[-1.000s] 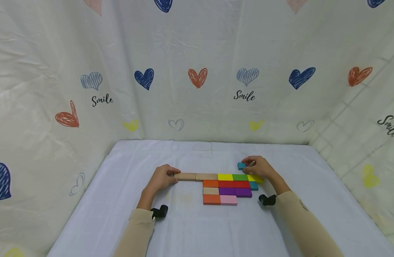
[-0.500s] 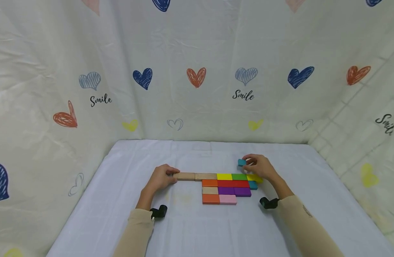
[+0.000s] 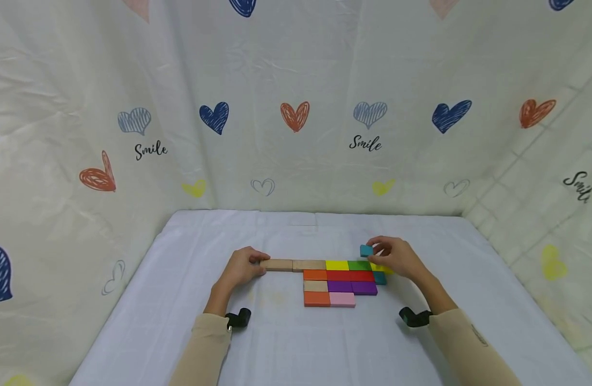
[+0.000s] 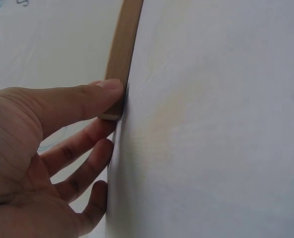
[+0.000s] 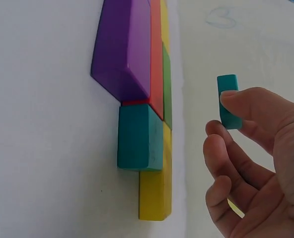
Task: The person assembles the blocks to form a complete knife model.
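Thumb and fingers of my left hand (image 3: pixel 240 266) pinch the left end of a plain wooden block (image 3: pixel 278 265); the left wrist view shows the thumb (image 4: pixel 110 89) lying on that block's face. Beyond the right part of the layout, my right hand (image 3: pixel 397 257) holds a small teal block (image 3: pixel 365 250) between thumb and fingertips. In the right wrist view this teal block (image 5: pixel 229 116) stays apart from the blocks on the table. Just below the right hand lies a yellow block (image 5: pixel 154 196), partly covered by it in the head view, beside another teal block (image 5: pixel 139 139).
Flat rows of blocks join the wooden one: a green block (image 3: pixel 359 265), a red block (image 3: pixel 351 275), purple blocks (image 3: pixel 364 288), an orange block (image 3: pixel 317 299) and a pink block (image 3: pixel 342 299). A white cloth (image 3: pixel 276 348) covers the table; a heart-printed curtain (image 3: pixel 296 161) hangs behind.
My right hand lifted the small teal block slightly, then brought it a little lower and rightward, with the forearm shifting right. My left hand keeps its hold on the wooden block.
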The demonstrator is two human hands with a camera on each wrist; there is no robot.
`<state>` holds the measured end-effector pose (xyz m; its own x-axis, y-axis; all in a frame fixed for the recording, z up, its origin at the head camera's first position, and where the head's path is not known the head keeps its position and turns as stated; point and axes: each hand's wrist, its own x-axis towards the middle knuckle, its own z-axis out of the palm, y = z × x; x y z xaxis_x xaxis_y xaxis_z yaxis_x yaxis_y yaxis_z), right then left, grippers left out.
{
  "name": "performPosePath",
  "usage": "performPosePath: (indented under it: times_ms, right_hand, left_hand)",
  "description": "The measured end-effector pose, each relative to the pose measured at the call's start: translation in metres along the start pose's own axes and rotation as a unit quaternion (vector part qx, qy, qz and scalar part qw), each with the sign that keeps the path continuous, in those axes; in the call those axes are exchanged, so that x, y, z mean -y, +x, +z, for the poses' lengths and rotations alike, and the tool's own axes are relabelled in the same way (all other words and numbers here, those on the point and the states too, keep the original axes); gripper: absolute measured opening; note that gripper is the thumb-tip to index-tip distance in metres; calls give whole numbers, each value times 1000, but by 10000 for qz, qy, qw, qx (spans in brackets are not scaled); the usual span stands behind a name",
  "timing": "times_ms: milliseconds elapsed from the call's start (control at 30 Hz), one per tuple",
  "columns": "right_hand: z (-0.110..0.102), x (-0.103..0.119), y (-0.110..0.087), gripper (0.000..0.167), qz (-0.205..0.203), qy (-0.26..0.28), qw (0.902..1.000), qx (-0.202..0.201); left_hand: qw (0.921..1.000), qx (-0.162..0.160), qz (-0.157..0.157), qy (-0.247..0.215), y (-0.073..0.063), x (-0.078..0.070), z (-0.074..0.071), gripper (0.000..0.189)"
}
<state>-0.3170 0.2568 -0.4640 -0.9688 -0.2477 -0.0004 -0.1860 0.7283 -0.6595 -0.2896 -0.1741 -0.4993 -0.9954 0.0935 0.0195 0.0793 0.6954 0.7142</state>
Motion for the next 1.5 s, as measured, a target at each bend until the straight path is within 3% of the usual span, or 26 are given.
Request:
performPosePath:
  times_ms: [667, 1000, 1500]
  right_hand:
    - [15, 7, -56, 33, -678, -57, 9961, 556]
    - [28, 2, -67, 31, -703, 93, 9932, 919]
    - [36, 12, -72, 32, -639, -276, 9935, 903]
  left_hand:
    - [10000, 50, 48, 11, -1, 0, 0, 30]
    - [10000, -13, 22, -29, 0, 3, 1, 32]
    - [10000, 57, -26, -46, -1, 0, 0, 33]
